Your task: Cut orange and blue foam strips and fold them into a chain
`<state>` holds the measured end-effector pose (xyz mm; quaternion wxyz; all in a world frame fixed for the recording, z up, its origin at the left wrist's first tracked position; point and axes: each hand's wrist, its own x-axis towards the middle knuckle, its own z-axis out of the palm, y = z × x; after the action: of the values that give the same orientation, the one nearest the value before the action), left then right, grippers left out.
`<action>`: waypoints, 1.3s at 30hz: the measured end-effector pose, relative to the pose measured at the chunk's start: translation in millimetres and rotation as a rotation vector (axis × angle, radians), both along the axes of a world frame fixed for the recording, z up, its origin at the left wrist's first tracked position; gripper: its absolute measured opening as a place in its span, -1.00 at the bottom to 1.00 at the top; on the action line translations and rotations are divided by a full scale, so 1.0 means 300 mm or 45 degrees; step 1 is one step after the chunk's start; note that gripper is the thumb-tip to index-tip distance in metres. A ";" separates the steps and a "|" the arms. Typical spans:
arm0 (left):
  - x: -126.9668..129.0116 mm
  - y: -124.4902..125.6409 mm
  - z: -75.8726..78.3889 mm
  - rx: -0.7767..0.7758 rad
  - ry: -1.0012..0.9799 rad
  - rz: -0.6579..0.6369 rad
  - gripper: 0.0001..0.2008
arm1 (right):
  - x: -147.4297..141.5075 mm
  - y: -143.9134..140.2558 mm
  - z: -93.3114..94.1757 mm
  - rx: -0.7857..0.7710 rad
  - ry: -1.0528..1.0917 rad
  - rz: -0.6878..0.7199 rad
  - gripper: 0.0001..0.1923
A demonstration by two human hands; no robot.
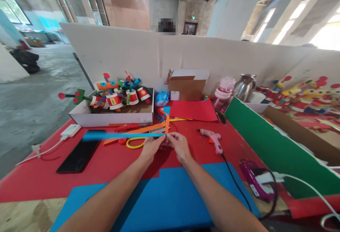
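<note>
My left hand (152, 148) and my right hand (179, 147) meet over the middle of the red-covered table, both closed at the fingertips. Between them they pinch the joined ends of a blue paper strip (127, 136) and an orange paper strip (167, 123). The blue one stretches out to the left, its far end blurred; the orange one stands up, away from me. Just behind my left hand lie yellow-handled scissors (135, 143), partly covered. To the right of my right hand a pink hot glue gun (211, 137) rests on the table.
A white box (114, 119) of paper-cup figures stands back left, near a black phone (79, 154). Blue sheets (148, 200) lie in front of me. On the right are a purple power strip (256, 180) with cables and a green-sided box (273, 147). A pink bottle (224, 92) stands behind.
</note>
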<state>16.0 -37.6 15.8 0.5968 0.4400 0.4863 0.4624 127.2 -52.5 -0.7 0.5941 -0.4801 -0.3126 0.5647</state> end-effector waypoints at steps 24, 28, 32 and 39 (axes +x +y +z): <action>-0.015 0.009 -0.009 0.038 0.014 -0.087 -0.75 | 0.067 0.015 -0.007 -0.047 -0.075 0.256 -0.68; -0.018 0.013 -0.016 0.037 -0.020 -0.085 -0.74 | 0.068 0.016 -0.006 -0.016 -0.087 0.275 -0.68; -0.020 0.019 -0.027 0.029 -0.059 -0.081 -0.73 | 0.071 0.015 0.002 0.015 -0.128 0.332 -0.68; -0.017 0.016 -0.018 0.060 0.066 -0.111 -0.73 | 0.081 0.017 0.009 -0.132 -0.077 0.354 -0.59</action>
<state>10.8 -33.0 10.5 0.5930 0.4865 0.4710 0.4356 151.6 -47.4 2.0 0.4750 -0.4788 -0.3642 0.6423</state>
